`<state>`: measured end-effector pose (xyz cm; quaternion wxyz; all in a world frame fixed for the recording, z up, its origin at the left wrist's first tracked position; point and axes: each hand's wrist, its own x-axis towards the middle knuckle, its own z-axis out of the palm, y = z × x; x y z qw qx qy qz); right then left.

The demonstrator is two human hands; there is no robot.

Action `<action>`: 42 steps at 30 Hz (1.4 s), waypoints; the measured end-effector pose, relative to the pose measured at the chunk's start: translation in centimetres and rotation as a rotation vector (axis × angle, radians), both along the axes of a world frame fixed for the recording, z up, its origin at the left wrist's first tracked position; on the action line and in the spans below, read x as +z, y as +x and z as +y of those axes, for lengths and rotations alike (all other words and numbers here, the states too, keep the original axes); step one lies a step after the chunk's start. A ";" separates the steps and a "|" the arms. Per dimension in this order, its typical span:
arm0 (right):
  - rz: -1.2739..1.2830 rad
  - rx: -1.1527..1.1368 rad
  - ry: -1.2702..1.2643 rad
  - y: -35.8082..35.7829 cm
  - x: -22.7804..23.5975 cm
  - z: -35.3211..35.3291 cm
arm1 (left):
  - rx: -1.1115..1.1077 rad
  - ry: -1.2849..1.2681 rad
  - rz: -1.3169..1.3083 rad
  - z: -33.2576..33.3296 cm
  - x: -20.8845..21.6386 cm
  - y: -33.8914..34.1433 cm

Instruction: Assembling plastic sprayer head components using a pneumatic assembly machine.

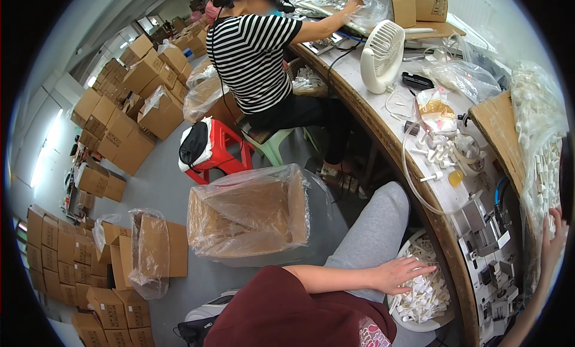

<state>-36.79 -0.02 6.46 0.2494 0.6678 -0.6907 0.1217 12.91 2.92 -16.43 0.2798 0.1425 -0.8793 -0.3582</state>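
My left hand (402, 276) lies over a white basin (446, 319) by my thigh, fingers stretched out and apart on a heap of small white plastic parts (423, 300). Nothing shows gripped in it. At the far right, my right hand (554, 236) is raised against a large clear plastic bag (533, 101) filled with similar white parts. Its fingers look extended and apart, touching the bag's contents or its side. Between the two hands, a metal fixture (488, 254) with blocks and clamps sits on the curved workbench (440, 212).
A white fan (383, 56), loose white parts (440, 152) and a cardboard sheet (500, 131) are on the bench. A lined open carton (248, 212) stands on the floor at left. Beyond it are a red stool (224, 146), stacked cartons (123, 137) and a seated co-worker in stripes (254, 59).
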 end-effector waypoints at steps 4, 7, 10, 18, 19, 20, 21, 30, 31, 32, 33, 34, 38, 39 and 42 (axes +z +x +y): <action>-0.207 0.037 -0.044 3.4 -0.8 -1.0 | 0.003 -0.015 0.010 0.1 -0.3 0.0; -0.319 0.007 -0.021 4.7 -1.0 -1.3 | 0.003 -0.012 0.008 0.0 -0.3 0.0; -0.370 0.007 -0.048 3.5 -1.7 -1.4 | 0.000 -0.008 0.011 0.0 -0.3 0.0; -0.372 0.017 0.031 -0.8 -1.8 -0.6 | 0.000 0.017 0.025 0.0 0.1 -0.1; -0.362 0.022 0.028 -1.5 -1.7 -0.3 | 0.000 0.024 0.015 0.1 0.1 -0.1; -0.346 0.039 0.032 -2.2 -1.6 0.0 | -0.001 0.031 0.005 0.2 0.1 0.0; -0.333 0.048 0.039 -2.7 -1.7 -0.1 | 0.002 0.039 -0.007 0.3 0.0 0.1; -0.447 0.037 0.074 -5.0 -2.3 1.2 | -0.005 0.021 0.006 -0.4 0.8 0.0; -0.418 -0.010 0.074 -1.4 -1.2 0.4 | 0.013 0.037 -0.021 -0.3 1.1 0.1; -0.382 -0.068 0.074 2.2 0.4 0.1 | 0.018 0.048 -0.041 -0.3 1.4 0.1; -0.476 -0.195 0.147 7.7 2.5 -0.8 | 0.032 0.055 -0.054 -0.1 1.3 0.4; -0.389 -0.146 0.178 7.3 3.1 -0.4 | 0.022 0.050 -0.045 -0.3 1.4 0.0; -0.423 -0.157 0.116 7.5 3.3 0.5 | 0.028 0.012 -0.117 -0.1 1.2 -0.7; -0.418 -0.187 0.113 8.8 3.7 0.6 | 0.044 0.027 -0.141 -0.1 1.1 -0.6; -0.426 -0.192 0.082 8.8 3.6 1.9 | 0.026 -0.018 -0.122 -0.2 1.0 -0.9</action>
